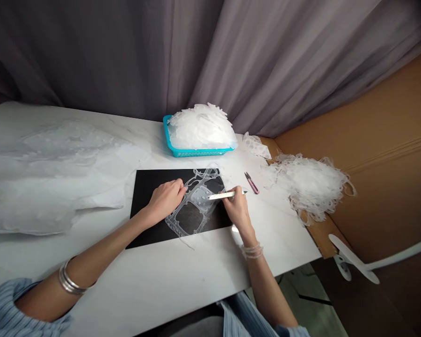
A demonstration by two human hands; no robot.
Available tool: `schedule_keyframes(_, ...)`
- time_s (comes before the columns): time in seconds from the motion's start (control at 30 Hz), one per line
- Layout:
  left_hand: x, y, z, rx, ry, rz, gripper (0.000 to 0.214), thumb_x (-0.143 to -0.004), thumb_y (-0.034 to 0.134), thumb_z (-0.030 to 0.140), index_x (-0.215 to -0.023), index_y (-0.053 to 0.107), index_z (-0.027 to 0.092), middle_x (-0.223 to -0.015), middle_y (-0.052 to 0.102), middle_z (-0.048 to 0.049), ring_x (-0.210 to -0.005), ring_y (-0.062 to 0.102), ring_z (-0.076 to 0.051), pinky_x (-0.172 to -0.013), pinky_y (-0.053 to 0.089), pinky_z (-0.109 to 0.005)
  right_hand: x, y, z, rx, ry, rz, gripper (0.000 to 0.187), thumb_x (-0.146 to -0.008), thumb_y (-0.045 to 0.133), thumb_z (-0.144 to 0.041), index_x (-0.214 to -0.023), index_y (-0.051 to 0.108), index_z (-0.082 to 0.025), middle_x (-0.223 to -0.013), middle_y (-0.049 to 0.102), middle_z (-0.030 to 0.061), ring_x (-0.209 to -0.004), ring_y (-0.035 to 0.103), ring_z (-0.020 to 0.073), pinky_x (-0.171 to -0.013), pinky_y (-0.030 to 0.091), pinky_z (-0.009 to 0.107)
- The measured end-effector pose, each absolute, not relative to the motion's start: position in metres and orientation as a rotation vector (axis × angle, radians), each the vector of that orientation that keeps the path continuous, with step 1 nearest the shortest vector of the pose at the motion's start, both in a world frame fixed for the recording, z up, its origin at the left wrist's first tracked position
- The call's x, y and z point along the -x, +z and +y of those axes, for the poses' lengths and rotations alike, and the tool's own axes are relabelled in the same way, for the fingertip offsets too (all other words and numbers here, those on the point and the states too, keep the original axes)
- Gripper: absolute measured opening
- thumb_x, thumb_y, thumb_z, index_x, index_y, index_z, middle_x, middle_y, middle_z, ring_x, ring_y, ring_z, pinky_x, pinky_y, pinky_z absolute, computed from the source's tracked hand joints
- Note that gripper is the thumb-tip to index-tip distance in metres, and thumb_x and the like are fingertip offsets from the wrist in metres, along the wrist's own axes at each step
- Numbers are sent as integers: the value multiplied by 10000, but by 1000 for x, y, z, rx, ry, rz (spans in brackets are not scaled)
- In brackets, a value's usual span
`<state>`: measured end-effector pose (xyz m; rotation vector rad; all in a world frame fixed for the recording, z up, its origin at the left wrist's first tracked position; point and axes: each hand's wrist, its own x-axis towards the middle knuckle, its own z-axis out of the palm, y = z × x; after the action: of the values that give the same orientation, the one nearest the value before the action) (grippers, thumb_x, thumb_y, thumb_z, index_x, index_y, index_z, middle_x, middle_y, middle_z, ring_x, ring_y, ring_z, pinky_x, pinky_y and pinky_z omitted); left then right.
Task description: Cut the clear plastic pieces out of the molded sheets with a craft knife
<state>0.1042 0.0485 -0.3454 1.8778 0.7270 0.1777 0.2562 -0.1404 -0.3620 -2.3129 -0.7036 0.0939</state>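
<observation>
A black cutting mat [147, 187] lies on the white table [168, 276]. On the mat lies a clear plastic sheet [192, 206] with cut-out windows. My left hand [165, 198] rests on the sheet's left edge, fingers curled and pressing it down. My right hand [235, 209] is closed around a silver craft knife [226, 194], whose blade end points left onto the sheet.
A turquoise basket [173, 149] heaped with white plastic pieces stands behind the mat. A small pair of pink snips [251, 182] lies to the right. A tangle of clear plastic offcuts [310, 182] sits at the table's right edge. Translucent sheets [52, 173] cover the left. A white clamp lamp [354, 262] hangs off the corner.
</observation>
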Motion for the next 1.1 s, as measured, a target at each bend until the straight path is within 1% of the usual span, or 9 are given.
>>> schedule_keyframes(0.1, -113, -341, 42, -1536, 187, 688, 226, -906, 515, 338, -722, 496, 208, -847, 680, -71, -943, 667, -264, -837, 514, -394, -274, -357, -134, 2251, 151, -645, 260, -750, 612, -389, -752, 393, -249, -630, 497, -41, -614, 468, 183, -595, 344, 293)
schedule_keyframes(0.27, -126, -328, 20, -975, 197, 564, 245, -966, 346, 269, -809, 509, 174, -952, 711, -137, -880, 720, -237, -825, 583, -461, -237, -341, -147, 2084, 275, -498, 385, -862, 521, -562, -717, 348, -251, -621, 559, -22, -587, 561, 175, -557, 439, 297)
schedule_keyframes(0.43, -127, -307, 7, -657, 332, 552, 293, -1007, 336, 283, -882, 555, 132, -936, 702, -153, -935, 712, -233, -885, 584, -478, -201, -320, -133, 1542, 627, -396, 466, -779, 702, -474, -744, 289, -262, -685, 551, -35, -680, 685, 205, -594, 561, 333)
schedule_keyframes(0.53, -119, -279, 22, -585, 497, 573, 224, -988, 413, 206, -811, 537, 149, -859, 680, -88, -920, 697, -180, -912, 586, -414, -215, -288, -91, 1451, 582, -482, 461, -762, 714, -323, -754, 257, -267, -590, 389, -107, -442, 540, 115, -396, 403, 223)
schedule_keyframes(0.67, -89, -219, 46, -613, 742, 532, 167, -932, 519, 141, -773, 569, 134, -820, 652, -45, -987, 671, -186, -936, 580, -395, -240, -215, -28, 1374, 679, -760, 410, -792, 647, -151, -730, 256, -257, -544, 227, -130, -345, 282, 37, -356, 201, 175)
schedule_keyframes(0.83, -55, -192, 14, -699, 974, 424, 126, -878, 611, 125, -786, 536, 167, -989, 630, -29, -1209, 579, -226, -1000, 546, -504, -255, -167, 1, 1356, 906, -1155, 325, -843, 616, -170, -772, 309, -249, -567, 203, -126, -351, 207, 20, -379, 160, 170)
schedule_keyframes(0.93, -58, -229, -25, -488, 781, 627, 136, -884, 582, 122, -981, 533, 204, -1187, 592, -87, -1295, 526, -272, -964, 562, -538, -269, -194, -9, 1742, 1087, -1313, 307, -817, 623, -139, -744, 340, -233, -497, 246, -136, -340, 224, 24, -371, 122, 174)
schedule_keyframes(1.0, -67, -260, -49, -386, 616, 788, 366, -895, 545, 110, -1239, 474, 211, -1319, 530, -156, -1347, 481, -288, -962, 567, -515, -280, -225, -20, 2020, 1186, -1331, 296, -787, 636, -106, -702, 376, -219, -423, 275, -138, -318, 250, 33, -361, 115, 182)
schedule_keyframes(1.1, -76, -291, -73, -358, 441, 858, 701, -874, 564, 103, -1486, 247, 228, -1467, 421, -186, -1428, 377, -274, -975, 561, -508, -296, -265, -38, 2166, 1218, -1314, 255, -761, 650, -86, -659, 445, -200, -369, 365, -110, -296, 321, 58, -352, 161, 195)
